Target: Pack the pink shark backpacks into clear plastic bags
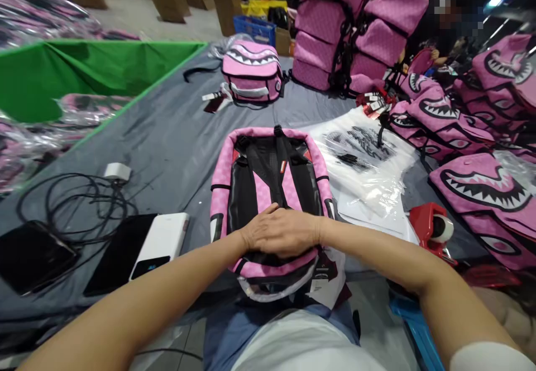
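Observation:
A pink and black backpack (pixel 296 189) lies in front of me with its strap side up, its black shoulder straps running down the middle. Both hands rest on its lower part, one crossing the other. My left hand (pixel 258 230) lies flat against it, with most of its fingers hidden. Over it comes my right hand (pixel 295 231), also laid flat, its fingertips hard to make out. A clear plastic wrap and dark red hang tags (pixel 326 267) stick out at the backpack's near right corner.
A small pink shark-mouth bag (pixel 252 72) stands farther back. Pink bags (pixel 318 41) are stacked behind and to the right. Clear plastic bags (pixel 364 158) and a red tape dispenser (pixel 422 226) lie right; cables (pixel 90 203) and a white power bank (pixel 165 239) left. A person works at back right.

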The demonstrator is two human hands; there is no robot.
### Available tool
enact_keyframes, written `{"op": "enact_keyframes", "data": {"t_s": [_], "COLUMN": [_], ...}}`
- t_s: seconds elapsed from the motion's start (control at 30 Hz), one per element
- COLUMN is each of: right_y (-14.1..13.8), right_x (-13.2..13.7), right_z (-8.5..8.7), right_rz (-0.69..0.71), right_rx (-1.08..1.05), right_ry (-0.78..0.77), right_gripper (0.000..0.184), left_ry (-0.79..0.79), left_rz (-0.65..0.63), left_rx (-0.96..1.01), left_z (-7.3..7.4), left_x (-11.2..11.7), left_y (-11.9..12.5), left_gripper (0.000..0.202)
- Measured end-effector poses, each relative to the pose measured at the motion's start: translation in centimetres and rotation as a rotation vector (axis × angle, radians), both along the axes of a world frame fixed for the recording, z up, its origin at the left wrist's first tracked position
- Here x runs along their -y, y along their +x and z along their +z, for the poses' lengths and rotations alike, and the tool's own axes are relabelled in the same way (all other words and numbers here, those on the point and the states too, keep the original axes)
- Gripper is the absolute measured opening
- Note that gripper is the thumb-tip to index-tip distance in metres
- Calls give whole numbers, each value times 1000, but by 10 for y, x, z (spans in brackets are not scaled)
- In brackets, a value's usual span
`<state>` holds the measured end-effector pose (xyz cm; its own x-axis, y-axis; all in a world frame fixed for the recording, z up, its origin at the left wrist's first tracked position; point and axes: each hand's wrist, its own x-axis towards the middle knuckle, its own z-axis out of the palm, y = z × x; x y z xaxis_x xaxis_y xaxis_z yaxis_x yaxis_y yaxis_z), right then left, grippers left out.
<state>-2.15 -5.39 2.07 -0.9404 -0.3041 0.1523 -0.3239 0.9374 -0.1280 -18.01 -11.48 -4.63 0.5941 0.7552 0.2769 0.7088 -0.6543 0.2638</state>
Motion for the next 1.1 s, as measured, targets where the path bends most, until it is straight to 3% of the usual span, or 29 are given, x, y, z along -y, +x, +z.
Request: {"op": "enact_keyframes", "data": {"t_s": [0.07,0.17,0.23,0.4,0.57,0.7,0.77,0.83,0.9,0.97,1.03,1.1], "right_y": [-1,-5,-8,-21,-25,-2,11,19,18,11,3,-1], "right_x": [12,19,17,-3,-8,29,44,44,23,-11,-44,-64], "right_z": [6,-3,-17,-48,-53,-61,-62,-55,-40,-26,-20,-26], "right_rz": [226,282,305,226,114,-53,-39,-42,-218,-576,-949,-1183], "right_rx": [119,169,164,194,136,10,-73,-152,-233,-286,-240,-119], "right_ry": [83,87,52,34,100,130,129,145,155,121,48,-33], "right_gripper": [12,16,19,14,14,19,22,25,26,34,47,52], "left_ry": [41,89,88,45,14,34,79,118,130,115,84,43], "left_rz": [115,446,571,587,631,630,631,610,577,567,555,497], "left_rx": [-70,-129,-120,-90,-128,-206,-225,-228,-217,-205,-207,-226], "left_z": [6,7,1,-12,-11,-20,-29,-37,-40,-38,-28,-12], "left_x": [0,1,2,-6,-12,16,36,53,64,69,67,57], "left_y": [-3,-6,-7,-13,-14,2,14,24,31,33,29,22], "left_gripper": [28,48,56,56,54,64,70,69,67,72,76,77]}}
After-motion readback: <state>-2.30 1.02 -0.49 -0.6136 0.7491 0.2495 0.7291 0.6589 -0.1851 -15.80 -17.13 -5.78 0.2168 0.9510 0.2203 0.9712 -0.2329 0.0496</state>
